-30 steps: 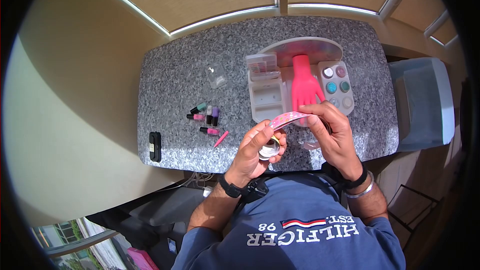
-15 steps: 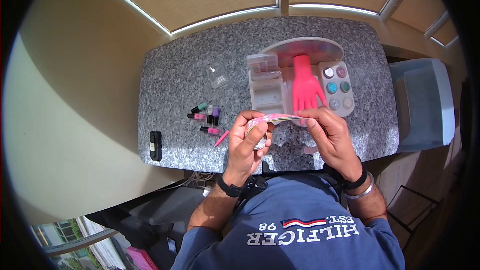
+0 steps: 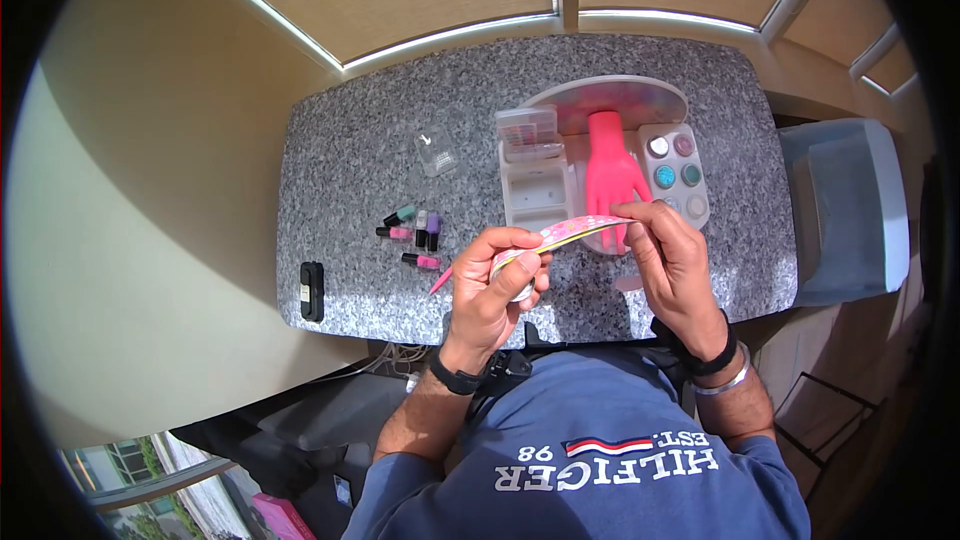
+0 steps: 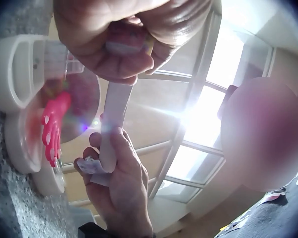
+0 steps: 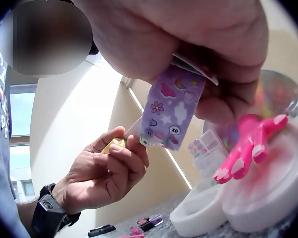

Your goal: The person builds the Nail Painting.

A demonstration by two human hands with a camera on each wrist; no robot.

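A pink patterned strip of stickers stretches between both hands in the head view. Curled round its rolled end is the left hand. The right hand pinches the other end between thumb and fingers. In the right wrist view a purple sticker strip with hearts, a flower and clouds hangs from the right hand, and the left hand holds a yellow-edged part. Behind the strip lies a pink model hand on a white tray.
Several nail polish bottles and a pink pen-like stick lie left on the speckled table. A clear package and a black case are also there. Small glitter pots fill the tray's right side; a blue bin stands beside the table.
The strip between the hands shows a longer stretch than before. The left hand has moved slightly left, and the right hand has risen a little.
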